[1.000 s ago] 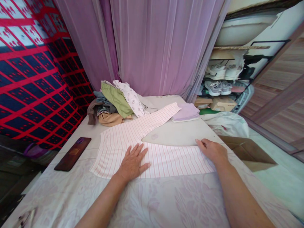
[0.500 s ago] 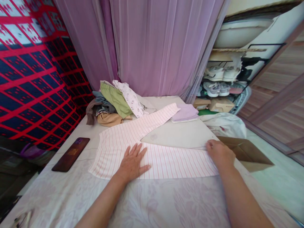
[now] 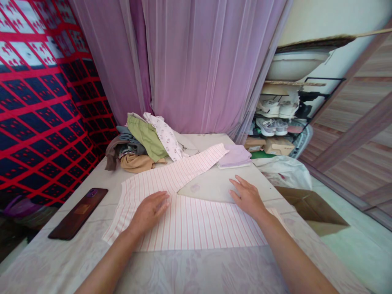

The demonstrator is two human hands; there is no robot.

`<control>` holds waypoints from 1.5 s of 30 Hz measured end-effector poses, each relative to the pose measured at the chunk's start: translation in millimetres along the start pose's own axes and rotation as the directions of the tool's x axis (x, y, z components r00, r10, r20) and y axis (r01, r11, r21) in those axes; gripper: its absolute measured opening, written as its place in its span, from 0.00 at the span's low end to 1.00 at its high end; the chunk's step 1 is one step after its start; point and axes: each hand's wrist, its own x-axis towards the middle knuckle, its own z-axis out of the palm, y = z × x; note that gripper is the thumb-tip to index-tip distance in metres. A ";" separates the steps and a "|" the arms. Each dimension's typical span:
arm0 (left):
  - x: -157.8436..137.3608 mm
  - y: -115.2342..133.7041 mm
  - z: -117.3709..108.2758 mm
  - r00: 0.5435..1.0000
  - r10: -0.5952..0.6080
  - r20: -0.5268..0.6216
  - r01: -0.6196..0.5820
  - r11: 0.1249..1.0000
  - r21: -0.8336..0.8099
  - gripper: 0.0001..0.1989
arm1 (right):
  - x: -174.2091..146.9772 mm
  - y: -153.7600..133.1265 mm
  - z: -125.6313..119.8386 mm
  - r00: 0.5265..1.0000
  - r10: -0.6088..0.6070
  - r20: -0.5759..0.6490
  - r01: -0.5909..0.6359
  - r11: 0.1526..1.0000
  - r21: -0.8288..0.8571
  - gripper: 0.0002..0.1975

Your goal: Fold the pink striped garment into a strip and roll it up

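Observation:
White trousers with pink stripes (image 3: 202,222) lie spread on the covered table, one leg along the near side and the other angled away to the back right. Over the waist part is my left hand (image 3: 150,210), palm down with its fingers stretched out; whether it presses on the cloth I cannot tell. My right hand (image 3: 246,196) is above the upper edge of the near leg, fingers apart, holding nothing. Beyond the far leg's cuff sits a folded lilac garment (image 3: 234,156) on a white one.
A heap of clothes with green shorts (image 3: 148,136) lies at the back left. A dark phone (image 3: 78,214) rests near the left edge. On the right stand an open cardboard box (image 3: 312,204) and a shoe rack (image 3: 321,92). A purple curtain (image 3: 196,69) hangs behind.
My right hand has let go of the near leg's cuff and moved left and inward, opening. My left hand has shifted slightly left. The view has tilted up a little.

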 end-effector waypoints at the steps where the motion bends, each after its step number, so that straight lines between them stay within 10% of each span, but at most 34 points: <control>1: 4.0 -14.8 -7.3 0.999 -0.027 -0.032 0.028 0.999 0.019 0.25 | 14.3 2.1 -4.0 1.000 0.003 -0.024 -0.001 0.998 0.055 0.22; 10: 41.1 -139.1 -66.8 0.967 -0.224 -0.124 0.249 0.937 0.245 0.25 | 179.7 14.0 -20.3 0.934 0.352 0.057 -0.338 0.822 0.459 0.24; 21: 65.1 -156.2 -82.5 0.943 -0.305 0.135 0.293 0.950 0.104 0.22 | 252.4 21.9 6.2 0.947 0.291 0.135 -0.321 0.860 0.397 0.32; 32: 52.2 -147.9 -101.3 0.931 -0.353 0.094 0.364 0.919 -0.152 0.15 | 213.8 25.9 -52.7 0.962 0.253 0.104 -0.273 0.881 0.386 0.12; 38: 24.6 -124.3 -121.3 0.942 -0.303 0.142 0.333 0.822 -0.462 0.24 | 142.8 49.2 -97.4 0.974 0.179 0.137 -0.221 0.646 0.731 0.10; 45: -26.0 -103.0 -132.6 0.916 -0.356 0.186 0.401 0.789 -0.466 0.21 | 58.5 71.0 -111.2 0.946 0.179 0.269 -0.321 0.419 0.849 0.10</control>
